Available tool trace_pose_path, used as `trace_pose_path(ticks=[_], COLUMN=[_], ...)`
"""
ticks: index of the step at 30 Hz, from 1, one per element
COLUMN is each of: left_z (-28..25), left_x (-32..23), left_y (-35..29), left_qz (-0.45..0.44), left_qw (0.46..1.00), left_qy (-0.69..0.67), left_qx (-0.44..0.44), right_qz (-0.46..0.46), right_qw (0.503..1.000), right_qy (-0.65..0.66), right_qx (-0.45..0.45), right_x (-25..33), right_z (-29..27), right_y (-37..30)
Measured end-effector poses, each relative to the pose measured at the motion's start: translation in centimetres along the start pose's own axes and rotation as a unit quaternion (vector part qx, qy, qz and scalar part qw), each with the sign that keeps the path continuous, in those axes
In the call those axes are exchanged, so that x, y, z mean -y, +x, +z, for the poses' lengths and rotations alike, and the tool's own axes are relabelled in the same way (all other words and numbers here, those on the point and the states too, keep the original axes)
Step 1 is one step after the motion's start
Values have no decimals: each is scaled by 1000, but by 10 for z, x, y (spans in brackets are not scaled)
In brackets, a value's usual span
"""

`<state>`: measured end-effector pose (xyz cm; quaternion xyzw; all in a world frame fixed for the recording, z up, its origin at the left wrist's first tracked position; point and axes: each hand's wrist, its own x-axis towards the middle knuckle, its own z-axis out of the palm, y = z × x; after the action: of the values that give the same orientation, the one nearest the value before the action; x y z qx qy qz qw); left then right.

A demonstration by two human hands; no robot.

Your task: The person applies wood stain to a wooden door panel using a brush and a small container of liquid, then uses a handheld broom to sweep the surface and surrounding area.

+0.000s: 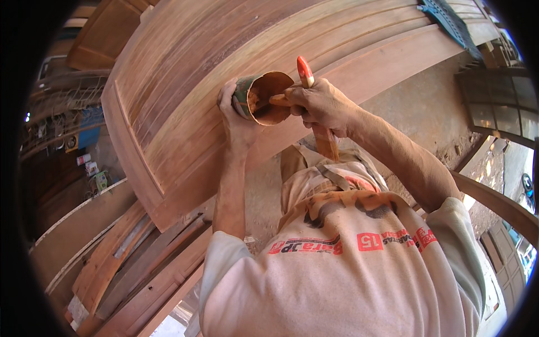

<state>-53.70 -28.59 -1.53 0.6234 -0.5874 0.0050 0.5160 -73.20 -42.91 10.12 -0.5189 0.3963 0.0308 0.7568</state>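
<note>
Fingers of my left hand (236, 112) wrap the small open can (263, 96), tilted mouth-up against the big wooden door panel (185, 101); my right hand (317, 101) is closed on a red-tipped paintbrush (314, 106), bristles hanging below the fist. I judge the can light, thin-walled and slick with brown finish, so I'd grip its side wall; the brush is stiff, best held mid-handle.

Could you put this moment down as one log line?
left hand: holds tin cup | right hand: grips brush at cup mouth | behind: wooden door panel
</note>
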Motion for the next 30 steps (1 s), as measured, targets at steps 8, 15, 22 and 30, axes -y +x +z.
trace_pose_path(ticks=[8,15,22,30], left_z=[-6,-10,-7,-39], left_x=[12,-5,6,-30], left_y=[-6,2,-7,11], left_qz=[2,-86,-173,-257], left_qw=[998,994,984,942], left_qy=[-64,-64,-22,-214], left_qx=[2,-12,-42,6], right_qz=[-157,-263,-292,-281], right_qw=[969,837,714,799], right_qy=[-187,-476,-636,-524], right_qx=[-23,-59,4,92], right_x=[46,69,86,91], right_z=[24,67,98,106], right_y=[-8,16,54,48])
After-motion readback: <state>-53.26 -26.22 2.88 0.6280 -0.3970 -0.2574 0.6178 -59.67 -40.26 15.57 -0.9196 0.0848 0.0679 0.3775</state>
